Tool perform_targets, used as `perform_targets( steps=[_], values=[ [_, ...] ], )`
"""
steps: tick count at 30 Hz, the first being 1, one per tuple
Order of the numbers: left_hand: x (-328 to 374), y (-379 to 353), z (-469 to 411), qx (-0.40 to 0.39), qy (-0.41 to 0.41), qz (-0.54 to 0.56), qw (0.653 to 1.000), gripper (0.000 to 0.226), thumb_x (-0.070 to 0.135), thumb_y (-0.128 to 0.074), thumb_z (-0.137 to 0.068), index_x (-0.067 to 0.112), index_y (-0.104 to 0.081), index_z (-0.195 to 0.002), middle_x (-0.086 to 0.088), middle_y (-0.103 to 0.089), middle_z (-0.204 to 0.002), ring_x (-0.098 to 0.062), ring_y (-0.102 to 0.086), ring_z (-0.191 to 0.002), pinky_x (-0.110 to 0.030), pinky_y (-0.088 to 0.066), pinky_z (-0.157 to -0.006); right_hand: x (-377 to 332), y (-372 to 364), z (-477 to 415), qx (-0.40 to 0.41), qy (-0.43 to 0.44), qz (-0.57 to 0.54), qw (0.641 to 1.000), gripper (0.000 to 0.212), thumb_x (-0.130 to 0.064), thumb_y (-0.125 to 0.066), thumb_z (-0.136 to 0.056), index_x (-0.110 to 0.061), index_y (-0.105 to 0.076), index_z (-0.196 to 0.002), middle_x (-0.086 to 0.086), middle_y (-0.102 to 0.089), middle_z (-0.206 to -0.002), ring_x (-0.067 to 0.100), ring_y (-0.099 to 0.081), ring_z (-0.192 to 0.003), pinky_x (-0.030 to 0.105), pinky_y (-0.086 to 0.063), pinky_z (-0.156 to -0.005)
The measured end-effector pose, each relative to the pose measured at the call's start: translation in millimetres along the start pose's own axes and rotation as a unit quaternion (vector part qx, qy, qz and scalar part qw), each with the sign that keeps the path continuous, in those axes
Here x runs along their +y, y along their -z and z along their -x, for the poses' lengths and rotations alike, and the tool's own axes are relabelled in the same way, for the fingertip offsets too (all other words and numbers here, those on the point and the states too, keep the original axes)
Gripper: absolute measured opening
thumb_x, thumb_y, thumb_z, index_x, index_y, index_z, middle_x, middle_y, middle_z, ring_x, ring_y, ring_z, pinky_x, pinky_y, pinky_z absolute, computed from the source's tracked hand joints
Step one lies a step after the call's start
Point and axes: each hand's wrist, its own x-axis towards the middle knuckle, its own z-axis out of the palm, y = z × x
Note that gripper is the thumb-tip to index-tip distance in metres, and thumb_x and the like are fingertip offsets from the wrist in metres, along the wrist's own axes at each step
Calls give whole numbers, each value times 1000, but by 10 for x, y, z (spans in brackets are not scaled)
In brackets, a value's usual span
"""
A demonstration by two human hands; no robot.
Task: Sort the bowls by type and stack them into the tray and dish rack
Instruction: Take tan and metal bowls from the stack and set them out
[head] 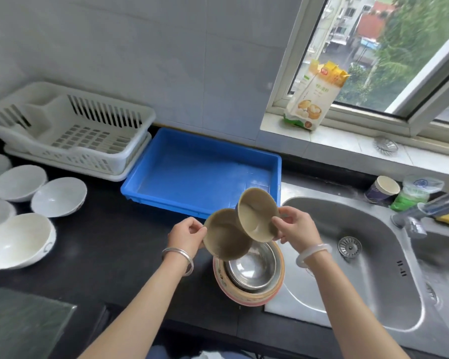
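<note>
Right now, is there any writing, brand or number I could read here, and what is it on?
No text can be read.
Yellow and white bag: red logo and green characters, too blurred to read.
Paper cup: dark print, too small to read.
Clear plastic bag: blue emblem, blurred.

Both arms are bare. By the left hand [186, 233] is a thin silver bangle [179, 253] on the wrist. By the right hand [296, 228] is a thick, milky white bangle [312, 247].
</note>
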Motion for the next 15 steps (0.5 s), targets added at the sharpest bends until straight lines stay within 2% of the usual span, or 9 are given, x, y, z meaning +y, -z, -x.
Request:
perform_targets(
  steps=[3,5,9,11,13,15],
  values=[
    [-102,310,-56,45,25,37,998,9,10,-61,-82,9,-61,-73,-12,-70,-79,-25,-69,-78,-39,-60,-74,-169,-325,-72,-21,14,-10,1000,16,-7,-61,-83,-23,-64,-79,-7,-64,-52,6,-55,-36,16,-44,-37],
    [-221,524,-81,75,44,50,995,10,9,-62,-82,10,-60,-72,-11,-70,-78,-22,-70,-75,-36,-60,-72,-258,-579,-128,-47,12,-14,999,13,-8,-60,-85,-21,-62,-84,-4,-66,-58,3,-55,-36,16,-46,-39],
    [-542,941,-120,142,88,115,979,14,5,-62,-82,8,-59,-68,-14,-67,-73,-24,-67,-71,-33,-59,-71,-386,-1148,-287,-105,-14,-20,994,9,-8,-57,-88,-15,-59,-93,2,-65,-66,12,-61,-42,22,-54,-45],
    [-698,1125,-139,177,103,127,971,17,4,-61,-83,8,-57,-67,-12,-64,-69,-23,-65,-68,-30,-59,-66,-435,-1436,-361,-129,-20,-10,991,9,-10,-57,-88,-13,-58,-96,2,-65,-70,14,-63,-45,25,-56,-48],
    [-871,1333,-157,216,120,139,959,20,2,-60,-83,8,-55,-65,-11,-62,-66,-21,-62,-65,-25,-59,-61,-492,-1761,-433,-146,-27,1,989,10,-11,-58,-88,-14,-58,-97,1,-65,-75,16,-65,-47,29,-59,-54],
    [-1045,1530,-174,250,140,144,947,20,1,-60,-83,8,-55,-65,-13,-62,-69,-22,-62,-66,-26,-58,-62,-550,-2079,-494,-163,-44,6,986,11,-13,-57,-88,-16,-57,-99,0,-64,-77,15,-66,-48,31,-60,-60]
  ],
)
